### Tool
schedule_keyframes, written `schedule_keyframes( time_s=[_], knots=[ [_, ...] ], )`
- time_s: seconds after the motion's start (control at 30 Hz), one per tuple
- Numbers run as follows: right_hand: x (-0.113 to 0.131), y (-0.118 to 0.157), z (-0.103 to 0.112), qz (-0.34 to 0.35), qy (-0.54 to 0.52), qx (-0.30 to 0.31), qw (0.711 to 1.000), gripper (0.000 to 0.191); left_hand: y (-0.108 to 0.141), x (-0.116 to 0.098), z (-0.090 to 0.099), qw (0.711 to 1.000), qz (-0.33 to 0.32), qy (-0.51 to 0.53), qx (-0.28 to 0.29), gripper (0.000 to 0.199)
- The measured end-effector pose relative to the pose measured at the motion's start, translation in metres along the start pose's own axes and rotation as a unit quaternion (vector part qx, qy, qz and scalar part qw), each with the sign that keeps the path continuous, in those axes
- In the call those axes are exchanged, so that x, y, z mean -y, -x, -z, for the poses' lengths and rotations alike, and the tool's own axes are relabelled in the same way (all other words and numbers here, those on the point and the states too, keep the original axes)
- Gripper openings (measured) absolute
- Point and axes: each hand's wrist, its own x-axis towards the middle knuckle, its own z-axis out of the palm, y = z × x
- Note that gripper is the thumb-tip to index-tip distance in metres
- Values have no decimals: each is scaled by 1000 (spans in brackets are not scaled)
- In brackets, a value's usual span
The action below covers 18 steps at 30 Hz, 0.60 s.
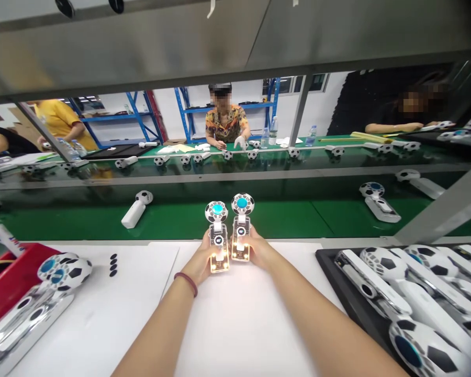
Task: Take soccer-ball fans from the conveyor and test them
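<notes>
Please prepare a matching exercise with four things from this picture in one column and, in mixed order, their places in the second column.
Things:
1. red box
2. black tray
3. wristband
4. two lit gadgets

Places:
A. worn on the left arm
B. one in the left hand, one in the right hand
C. at the left edge of the picture
D. at the right side, with ball-topped gadgets lying in it

Pairs: 1-C, 2-D, 3-A, 4-B
</notes>
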Motion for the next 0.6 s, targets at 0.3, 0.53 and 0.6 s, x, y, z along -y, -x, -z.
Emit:
schedule_keyframes(
  time_s=[0.3, 0.53, 0.6],
  knots=[
    [-2, -2, 3, 1, 17, 4, 1000, 56, 0, 0, 1, 1000, 3, 10, -6, 79],
    [-3, -2, 4, 5, 10, 14, 1000, 59, -1, 0, -1, 1000, -4, 12, -20, 79],
    [-4, -3, 5, 3, 11, 16, 1000, 60, -2, 0, -1, 1000, -6, 12, -21, 77]
  ],
)
